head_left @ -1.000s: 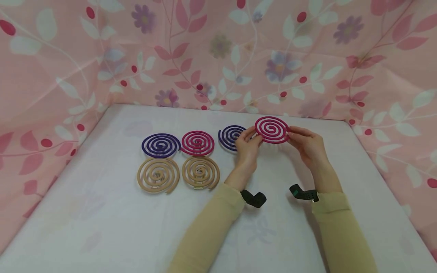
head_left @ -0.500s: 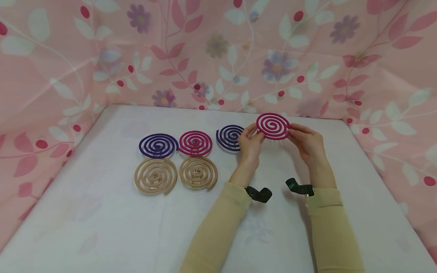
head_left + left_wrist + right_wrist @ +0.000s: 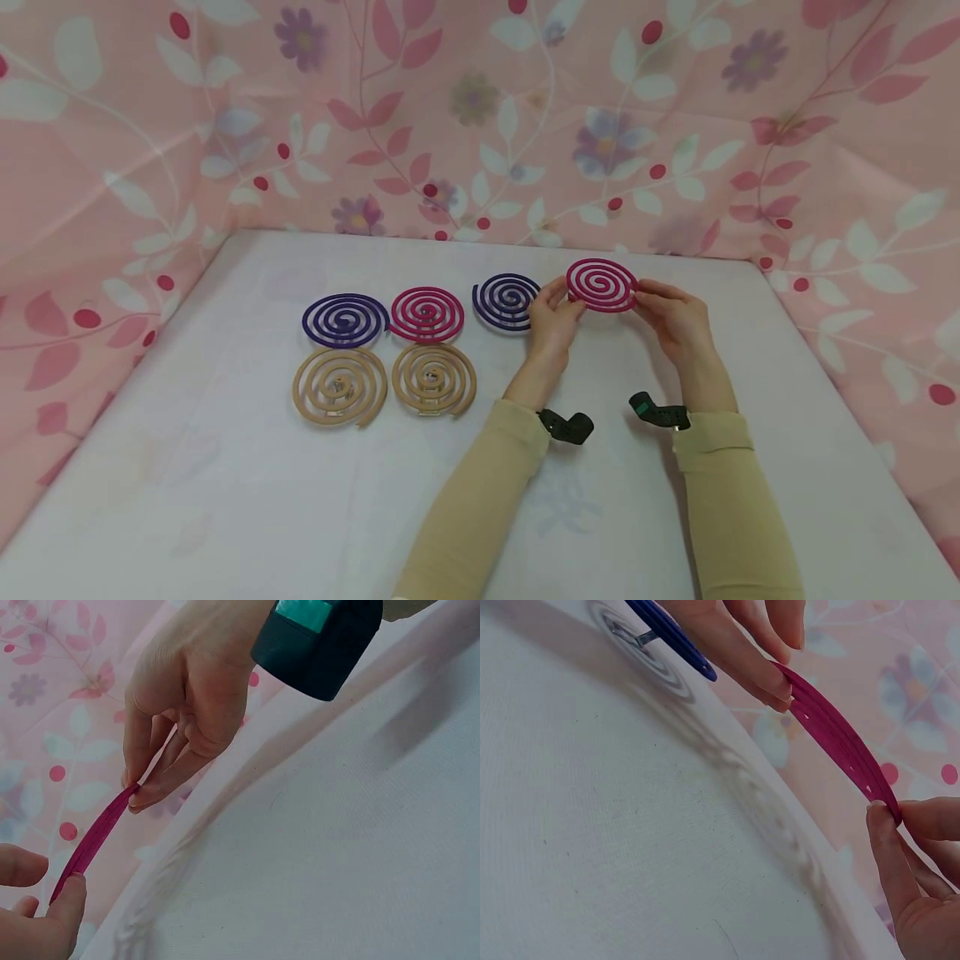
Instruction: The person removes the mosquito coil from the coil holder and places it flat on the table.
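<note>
Both hands hold a magenta mosquito coil (image 3: 602,285) by its opposite edges, above the back right of the table. My left hand (image 3: 555,325) pinches its left rim between thumb and fingers, and my right hand (image 3: 678,325) pinches its right rim. In the right wrist view the coil (image 3: 844,746) shows nearly edge-on, apart from the tabletop where its shadow falls. Just left of my left hand is a dark blue coil (image 3: 504,302), partly hidden by the fingers; the right wrist view shows this blue coil (image 3: 679,637) raised on a metal stand.
Further left, a blue coil (image 3: 345,321) and a magenta coil (image 3: 427,315) form a back row. In front of them are two tan coils, a left one (image 3: 339,387) and a right one (image 3: 434,380), on small metal stands. Floral pink cloth (image 3: 480,125) borders the white table (image 3: 262,500).
The held magenta coil rose slightly, then came down a little, both hands keeping their pinch. The head view shifted slightly, so the resting coils appear a little further left.
</note>
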`<state>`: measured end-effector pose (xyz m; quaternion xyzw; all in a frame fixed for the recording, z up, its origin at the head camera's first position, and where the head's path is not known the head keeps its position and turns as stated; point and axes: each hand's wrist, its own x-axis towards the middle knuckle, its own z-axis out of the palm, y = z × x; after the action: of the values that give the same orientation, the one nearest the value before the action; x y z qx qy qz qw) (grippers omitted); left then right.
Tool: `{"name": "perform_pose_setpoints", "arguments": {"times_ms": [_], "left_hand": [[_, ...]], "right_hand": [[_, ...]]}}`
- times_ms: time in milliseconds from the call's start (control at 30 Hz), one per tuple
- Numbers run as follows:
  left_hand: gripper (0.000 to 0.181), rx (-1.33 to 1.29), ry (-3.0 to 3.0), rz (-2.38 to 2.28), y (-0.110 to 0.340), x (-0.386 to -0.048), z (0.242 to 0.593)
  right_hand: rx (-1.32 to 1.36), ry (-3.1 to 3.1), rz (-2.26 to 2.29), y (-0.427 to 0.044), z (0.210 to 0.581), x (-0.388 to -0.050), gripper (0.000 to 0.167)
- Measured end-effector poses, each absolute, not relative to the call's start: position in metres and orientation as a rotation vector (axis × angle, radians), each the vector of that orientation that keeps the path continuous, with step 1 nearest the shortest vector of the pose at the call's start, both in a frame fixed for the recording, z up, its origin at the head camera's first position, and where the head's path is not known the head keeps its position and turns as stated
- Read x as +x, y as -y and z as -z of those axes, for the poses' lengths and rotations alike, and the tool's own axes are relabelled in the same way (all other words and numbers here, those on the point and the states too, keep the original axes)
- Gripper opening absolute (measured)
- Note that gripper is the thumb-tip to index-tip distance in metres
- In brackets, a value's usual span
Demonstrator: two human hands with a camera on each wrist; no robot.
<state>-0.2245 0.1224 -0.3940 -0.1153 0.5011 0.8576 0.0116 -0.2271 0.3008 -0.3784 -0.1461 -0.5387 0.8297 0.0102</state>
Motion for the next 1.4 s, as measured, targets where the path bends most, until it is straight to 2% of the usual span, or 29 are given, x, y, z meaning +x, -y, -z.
{"name": "perform_pose_setpoints", "arguments": {"times_ms": [267, 600, 833, 1033, 1400], "left_hand": [[0.052, -0.369, -1.577, -2.661, -0.126, -0.225, 0.396], [0.063, -0.347, -1.636, -2.619, -0.133, -0.225, 0.403], [0.058, -0.358, -1.622, -2.612, -0.133, -0.223, 0.402], [0.069, -0.412, -1.667, -2.588, -0.135, -0.223, 0.401], [0.059, -0.429, -1.757, -2.516, -0.133, -0.218, 0.394]], "right_hand": [[-0.459, 1.675, -2.583, -0.301, 0.382, -0.228, 0.022], [-0.534, 1.809, -2.468, -0.298, 0.388, -0.228, 0.028], [-0.602, 1.87, -2.405, -0.298, 0.393, -0.231, 0.051], [-0.634, 1.9, -2.372, -0.296, 0.397, -0.232, 0.051], [-0.657, 1.916, -2.36, -0.293, 0.397, -0.232, 0.051]]}}
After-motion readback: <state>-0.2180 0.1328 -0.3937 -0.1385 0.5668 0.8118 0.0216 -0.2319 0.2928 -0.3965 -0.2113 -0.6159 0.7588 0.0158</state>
